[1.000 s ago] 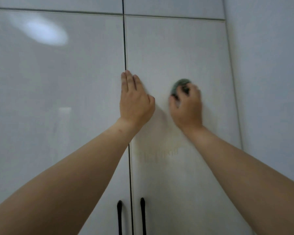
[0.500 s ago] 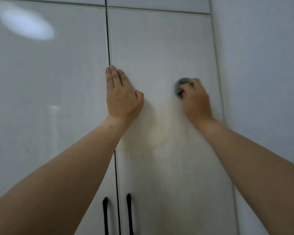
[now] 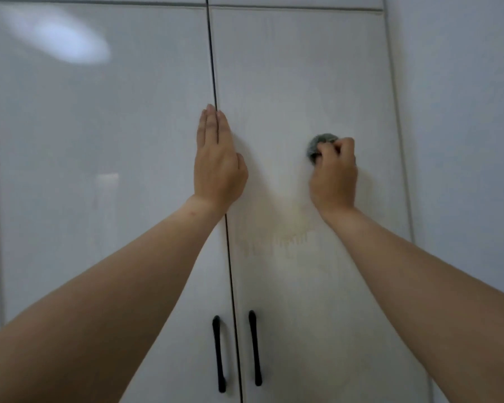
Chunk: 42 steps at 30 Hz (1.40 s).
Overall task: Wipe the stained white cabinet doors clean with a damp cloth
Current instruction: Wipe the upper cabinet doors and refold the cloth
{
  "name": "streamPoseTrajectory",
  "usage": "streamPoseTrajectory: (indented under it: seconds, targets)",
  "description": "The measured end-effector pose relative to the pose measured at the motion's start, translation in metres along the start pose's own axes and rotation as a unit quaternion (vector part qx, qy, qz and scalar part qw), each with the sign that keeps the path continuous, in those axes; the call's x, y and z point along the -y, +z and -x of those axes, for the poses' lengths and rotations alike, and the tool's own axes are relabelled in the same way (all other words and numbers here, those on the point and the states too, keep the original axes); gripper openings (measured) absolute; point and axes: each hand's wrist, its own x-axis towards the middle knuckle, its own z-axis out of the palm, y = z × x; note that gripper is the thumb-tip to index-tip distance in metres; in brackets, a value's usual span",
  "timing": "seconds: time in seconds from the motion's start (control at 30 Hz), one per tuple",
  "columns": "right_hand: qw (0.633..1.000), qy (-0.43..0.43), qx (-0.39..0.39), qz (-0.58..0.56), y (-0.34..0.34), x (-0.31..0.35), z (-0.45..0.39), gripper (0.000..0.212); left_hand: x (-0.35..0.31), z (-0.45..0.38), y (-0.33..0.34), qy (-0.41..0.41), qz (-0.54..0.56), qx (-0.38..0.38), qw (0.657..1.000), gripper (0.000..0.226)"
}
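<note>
Two tall white cabinet doors fill the view, split by a dark vertical gap. The right door (image 3: 303, 68) carries a yellowish stain (image 3: 291, 239) with faint drip marks near its middle. My right hand (image 3: 333, 175) is shut on a small grey-green cloth (image 3: 317, 145) and presses it against the right door above the stain. My left hand (image 3: 217, 161) lies flat with fingers together over the gap, resting on both the left door (image 3: 99, 141) and the right one.
Two black vertical handles (image 3: 218, 350) (image 3: 255, 347) sit low on either side of the gap. A plain white wall (image 3: 463, 112) adjoins the right door. A ceiling light reflects in the glossy left door at upper left.
My right hand with the cloth first slid right across the door, then back a little toward the middle. My left hand stayed flat on the gap. The view shifted sideways.
</note>
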Motion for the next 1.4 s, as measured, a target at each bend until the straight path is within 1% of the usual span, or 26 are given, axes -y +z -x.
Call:
streamPoseTrajectory:
  seconds: [0.03, 0.07, 0.13, 0.17, 0.23, 0.3, 0.4, 0.5, 0.6, 0.63, 0.7, 0.73, 0.77, 0.83, 0.9, 0.93, 0.97, 1.03, 1.07, 1.1, 1.13, 1.17, 1.23, 1.3, 1.33, 1.4]
  targets:
    - [0.999, -0.032, 0.011, 0.002, 0.006, 0.015, 0.007, 0.023, 0.006, 0.006, -0.003, 0.010, 0.005, -0.006, 1.000, 0.067]
    - [0.993, -0.113, 0.038, -0.003, 0.011, 0.035, 0.020, 0.026, 0.011, 0.013, -0.005, 0.021, 0.010, -0.008, 1.000, 0.064]
    - [0.951, -0.285, 0.116, -0.034, 0.021, 0.070, 0.042, 0.028, 0.023, 0.025, -0.007, 0.037, 0.023, -0.012, 0.999, 0.055]
    - [0.936, -0.317, 0.145, -0.041, 0.023, 0.082, 0.037, 0.027, 0.029, 0.030, -0.008, 0.039, 0.032, -0.013, 0.999, 0.053]
    - [0.942, -0.293, 0.157, -0.032, 0.025, 0.099, 0.011, 0.024, 0.037, 0.040, -0.010, 0.046, 0.049, -0.010, 0.998, 0.052]
    - [0.961, -0.244, 0.130, -0.019, 0.027, 0.105, -0.009, 0.021, 0.037, 0.048, -0.011, 0.046, 0.062, 0.004, 0.997, 0.057]
    - [0.976, -0.190, 0.101, -0.017, 0.025, 0.105, 0.035, 0.021, 0.039, 0.054, -0.013, 0.034, 0.083, 0.014, 0.996, 0.062]
    - [0.957, -0.264, 0.120, -0.010, 0.011, 0.093, 0.126, 0.022, 0.038, 0.051, -0.015, 0.018, 0.101, 0.027, 0.994, 0.064]
    - [0.936, -0.306, 0.171, 0.031, -0.002, 0.070, 0.136, 0.022, 0.038, 0.051, -0.019, 0.035, 0.091, 0.053, 0.994, 0.067]
    - [0.947, -0.272, 0.163, 0.046, -0.001, 0.066, 0.123, 0.023, 0.036, 0.051, -0.020, 0.045, 0.078, 0.062, 0.994, 0.069]
    - [0.988, -0.108, 0.099, 0.043, 0.001, 0.066, 0.092, 0.025, 0.036, 0.059, -0.024, 0.055, 0.057, 0.074, 0.994, 0.072]
    - [0.996, -0.030, 0.070, 0.037, 0.002, 0.068, 0.083, 0.027, 0.034, 0.064, -0.025, 0.060, 0.046, 0.076, 0.994, 0.072]
    - [0.997, -0.004, 0.064, 0.044, 0.004, 0.073, 0.084, 0.027, 0.031, 0.072, -0.026, 0.062, 0.039, 0.080, 0.994, 0.071]
    - [0.986, -0.102, 0.110, 0.066, 0.004, 0.077, 0.104, 0.025, 0.023, 0.084, -0.027, 0.068, 0.031, 0.102, 0.992, 0.069]
    - [0.949, -0.242, 0.192, 0.060, -0.006, 0.064, 0.122, 0.024, 0.017, 0.092, -0.027, 0.067, 0.014, 0.122, 0.990, 0.070]
    - [0.942, -0.260, 0.202, 0.064, -0.011, 0.050, 0.117, 0.023, 0.013, 0.094, -0.026, 0.067, 0.000, 0.129, 0.989, 0.071]
    - [0.954, -0.225, 0.188, 0.068, -0.015, 0.038, 0.105, 0.022, 0.010, 0.096, -0.024, 0.066, -0.015, 0.137, 0.988, 0.073]
    - [0.993, -0.022, 0.098, 0.061, -0.022, 0.010, 0.075, 0.025, 0.002, 0.099, -0.017, 0.055, -0.044, 0.146, 0.987, 0.077]
    - [0.993, 0.097, 0.052, 0.052, -0.024, 0.001, 0.066, 0.028, -0.001, 0.101, -0.014, 0.044, -0.055, 0.149, 0.986, 0.078]
    - [0.984, 0.170, 0.023, 0.044, -0.023, -0.001, 0.062, 0.030, -0.007, 0.101, -0.010, 0.030, -0.068, 0.150, 0.986, 0.079]
    - [0.984, 0.174, 0.007, 0.041, -0.020, 0.006, 0.065, 0.029, -0.014, 0.100, -0.006, 0.013, -0.077, 0.151, 0.985, 0.079]
    - [0.991, 0.129, 0.008, 0.034, -0.014, 0.019, 0.071, 0.027, -0.019, 0.098, -0.003, -0.006, -0.085, 0.152, 0.985, 0.080]
    - [0.994, -0.058, 0.090, 0.016, -0.007, 0.037, 0.093, 0.022, -0.032, 0.097, 0.004, -0.039, -0.103, 0.155, 0.982, 0.081]
    - [0.965, -0.196, 0.172, 0.006, -0.009, 0.025, 0.089, 0.023, -0.038, 0.096, 0.008, -0.060, -0.115, 0.139, 0.982, 0.080]
    - [0.966, -0.201, 0.162, 0.016, -0.013, 0.009, 0.074, 0.024, -0.040, 0.096, 0.010, -0.066, -0.118, 0.130, 0.982, 0.079]
    - [0.988, -0.098, 0.101, 0.058, -0.027, -0.033, 0.042, 0.026, -0.042, 0.098, 0.012, -0.079, -0.115, 0.116, 0.983, 0.078]
